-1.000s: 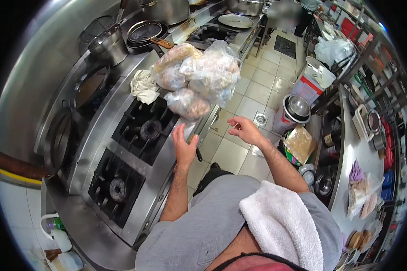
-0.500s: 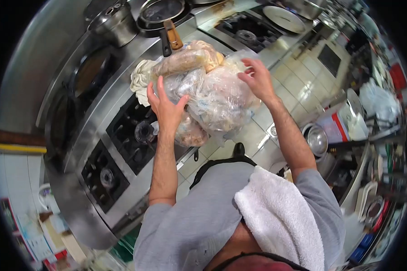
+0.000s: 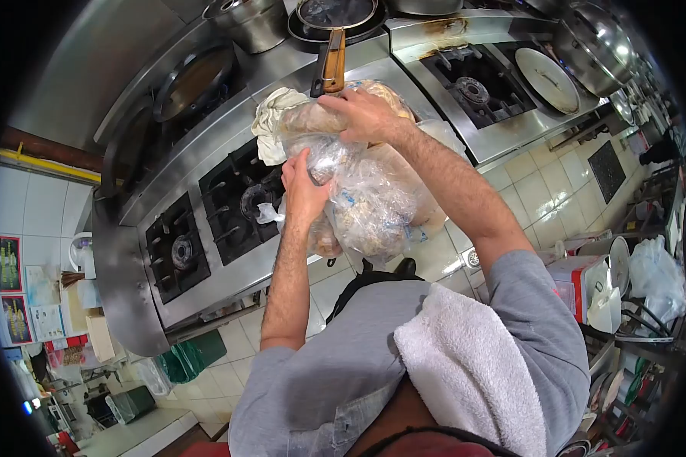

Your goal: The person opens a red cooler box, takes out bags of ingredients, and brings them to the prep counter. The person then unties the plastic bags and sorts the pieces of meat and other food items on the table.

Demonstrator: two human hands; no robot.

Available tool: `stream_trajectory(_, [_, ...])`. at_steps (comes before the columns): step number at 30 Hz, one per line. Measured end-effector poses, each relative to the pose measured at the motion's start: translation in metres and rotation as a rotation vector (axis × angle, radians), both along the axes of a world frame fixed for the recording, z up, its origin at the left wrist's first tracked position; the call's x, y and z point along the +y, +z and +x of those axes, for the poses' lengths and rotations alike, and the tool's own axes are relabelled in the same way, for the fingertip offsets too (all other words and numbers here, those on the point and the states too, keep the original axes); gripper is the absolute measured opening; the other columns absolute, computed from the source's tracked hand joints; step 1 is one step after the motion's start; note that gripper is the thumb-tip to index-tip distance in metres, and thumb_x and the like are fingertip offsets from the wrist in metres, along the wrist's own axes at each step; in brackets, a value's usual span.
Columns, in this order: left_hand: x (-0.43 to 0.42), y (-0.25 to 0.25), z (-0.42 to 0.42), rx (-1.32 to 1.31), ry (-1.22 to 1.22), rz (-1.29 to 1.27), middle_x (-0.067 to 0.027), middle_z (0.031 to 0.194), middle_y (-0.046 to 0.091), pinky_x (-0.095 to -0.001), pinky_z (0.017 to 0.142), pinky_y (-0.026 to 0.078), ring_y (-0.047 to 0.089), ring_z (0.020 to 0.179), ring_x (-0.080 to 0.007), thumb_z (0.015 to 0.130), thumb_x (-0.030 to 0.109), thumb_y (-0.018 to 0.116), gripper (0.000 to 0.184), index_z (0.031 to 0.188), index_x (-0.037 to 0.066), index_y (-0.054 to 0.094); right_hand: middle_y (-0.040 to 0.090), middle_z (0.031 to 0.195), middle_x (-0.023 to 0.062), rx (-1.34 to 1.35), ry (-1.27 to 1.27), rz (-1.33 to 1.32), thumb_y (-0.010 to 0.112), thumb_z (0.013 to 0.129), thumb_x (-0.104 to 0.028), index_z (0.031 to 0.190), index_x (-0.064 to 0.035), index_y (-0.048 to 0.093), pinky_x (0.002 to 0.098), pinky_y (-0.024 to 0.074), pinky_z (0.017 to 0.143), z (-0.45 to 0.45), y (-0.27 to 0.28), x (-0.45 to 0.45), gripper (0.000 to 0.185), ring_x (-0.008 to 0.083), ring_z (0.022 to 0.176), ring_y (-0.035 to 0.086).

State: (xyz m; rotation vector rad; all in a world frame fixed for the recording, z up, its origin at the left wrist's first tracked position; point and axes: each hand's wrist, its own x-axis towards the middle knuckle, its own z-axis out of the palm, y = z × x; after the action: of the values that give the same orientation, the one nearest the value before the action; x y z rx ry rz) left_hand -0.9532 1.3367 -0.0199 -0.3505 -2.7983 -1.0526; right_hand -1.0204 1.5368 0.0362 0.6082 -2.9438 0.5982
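A bulky heap of clear plastic bags (image 3: 377, 202) lies on the stove's front part and overhangs its edge. Pale, tan contents show through the film, too blurred to name. My left hand (image 3: 305, 196) presses against the heap's left side, its thumb and fingers curled on crinkled plastic. Across the top reaches my right hand (image 3: 367, 118), its thumb and fingers around a long plastic-wrapped bundle (image 3: 306, 119) at the far side. A crumpled off-white cloth (image 3: 273, 122) touches that bundle's left end.
Gas burners (image 3: 240, 198) lie left of the heap, and another burner (image 3: 469, 90) lies to the right beside an oval lid (image 3: 547, 80). Pan handles (image 3: 331, 65) point toward the bags. A steel pot (image 3: 251, 23) stands behind. Tiled floor (image 3: 537, 194) runs along the right.
My right hand has moved left from the heap's right side onto the far wrapped bundle. My left hand has lowered and closed in on the plastic. The view has turned and shifted.
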Motion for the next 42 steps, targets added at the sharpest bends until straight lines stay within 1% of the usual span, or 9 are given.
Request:
stream_trajectory(7, [0.008, 0.004, 0.003, 0.082, 0.046, 0.013, -0.0189, 0.118, 0.041, -0.0409, 0.096, 0.036, 0.042, 0.112, -0.0342, 0.062, 0.017, 0.077, 0.067, 0.122, 0.008, 0.049, 0.057, 0.11, 0.0188, -0.073, 0.008, -0.144, 0.07, 0.063, -0.023, 0.129, -0.0183, 0.045, 0.0393, 0.0448, 0.088, 0.005, 0.007, 0.034, 0.07, 0.0319, 0.102, 0.056])
stream_trajectory(10, [-0.004, -0.002, -0.003, 0.134, -0.018, 0.145, -0.0148, 0.111, 0.046, -0.0349, 0.086, 0.044, 0.05, 0.102, -0.0286, 0.064, 0.016, 0.077, 0.054, 0.113, 0.005, 0.056, 0.058, 0.112, 0.0159, -0.105, 0.061, -0.54, 0.071, 0.063, -0.024, 0.127, -0.0106, 0.049, 0.0341, 0.0442, 0.088, 0.003, -0.013, 0.076, 0.069, 0.0252, 0.103, 0.056])
stream_trajectory(12, [-0.004, 0.003, -0.002, 0.081, -0.001, 0.181, -0.0136, 0.108, 0.047, -0.0337, 0.082, 0.045, 0.051, 0.099, -0.0263, 0.066, 0.016, 0.077, 0.049, 0.11, 0.004, 0.057, 0.055, 0.12, 0.0088, -0.534, -0.03, -0.796, 0.072, 0.066, -0.02, 0.127, -0.0012, 0.047, 0.0288, 0.0382, 0.094, 0.015, -0.002, 0.096, 0.069, 0.0158, 0.108, 0.051])
stream_trajectory(17, [-0.013, -0.007, -0.022, -0.109, 0.076, 0.371, -0.0103, 0.092, 0.056, -0.0294, 0.07, 0.046, 0.056, 0.082, -0.0169, 0.076, 0.014, 0.07, 0.028, 0.099, 0.002, 0.06, 0.053, 0.12, 0.0081, -0.604, -0.008, -0.866, 0.076, 0.061, -0.014, 0.133, -0.0046, 0.039, 0.0281, 0.0352, 0.097, 0.034, -0.011, 0.114, 0.082, 0.0155, 0.109, 0.048])
stream_trajectory(22, [-0.011, -0.014, -0.049, -0.078, 0.077, 0.524, -0.0075, 0.074, 0.062, -0.0261, 0.063, 0.045, 0.056, 0.067, -0.0111, 0.084, 0.007, 0.059, 0.009, 0.088, -0.001, 0.059, 0.045, 0.13, 0.0118, -0.517, 0.07, -0.639, 0.079, 0.056, -0.018, 0.139, -0.0103, 0.028, 0.0302, 0.0308, 0.103, 0.038, -0.007, 0.083, 0.098, 0.0208, 0.117, 0.044])
stream_trajectory(27, [-0.006, 0.0, -0.072, 0.022, 0.112, 0.499, -0.0072, 0.081, 0.063, -0.0248, 0.066, 0.045, 0.056, 0.073, -0.0093, 0.089, 0.004, 0.05, 0.01, 0.09, -0.002, 0.058, 0.048, 0.125, 0.0132, -0.469, 0.07, -0.623, 0.078, 0.056, -0.019, 0.135, -0.0036, 0.035, 0.0297, 0.0339, 0.1, 0.031, -0.006, 0.076, 0.091, 0.0221, 0.115, 0.046])
stream_trajectory(33, [-0.021, -0.007, -0.095, -0.139, 0.161, 1.311, -0.0112, 0.103, 0.062, -0.0311, 0.08, 0.048, 0.06, 0.091, -0.0199, 0.087, 0.002, 0.045, 0.024, 0.107, -0.005, 0.056, 0.053, 0.117, 0.0095, -0.541, -0.154, -1.008, 0.078, 0.057, -0.017, 0.132, -0.0043, 0.04, 0.0306, 0.0378, 0.095, 0.032, -0.013, 0.131, 0.084, 0.019, 0.108, 0.05])
stream_trajectory(35, [-0.024, -0.007, -0.096, -0.158, 0.143, 1.324, -0.0128, 0.106, 0.06, -0.0357, 0.083, 0.049, 0.06, 0.094, -0.0235, 0.091, 0.007, 0.043, 0.025, 0.11, -0.005, 0.053, 0.054, 0.115, 0.0084, -0.494, -0.251, -1.064, 0.077, 0.059, -0.017, 0.13, -0.0047, 0.041, 0.03, 0.0392, 0.093, 0.026, -0.019, 0.146, 0.081, 0.0178, 0.105, 0.052])
stream_trajectory(42, [-0.01, 0.014, -0.095, -0.257, 0.126, 1.499, -0.0093, 0.1, 0.06, -0.0329, 0.082, 0.046, 0.058, 0.09, -0.0185, 0.094, 0.02, 0.048, 0.025, 0.103, -0.003, 0.054, 0.057, 0.115, 0.0136, -0.331, -0.452, -0.753, 0.078, 0.059, -0.023, 0.127, -0.0017, 0.045, 0.0293, 0.041, 0.092, -0.028, -0.082, 0.167, 0.079, 0.0211, 0.105, 0.055])
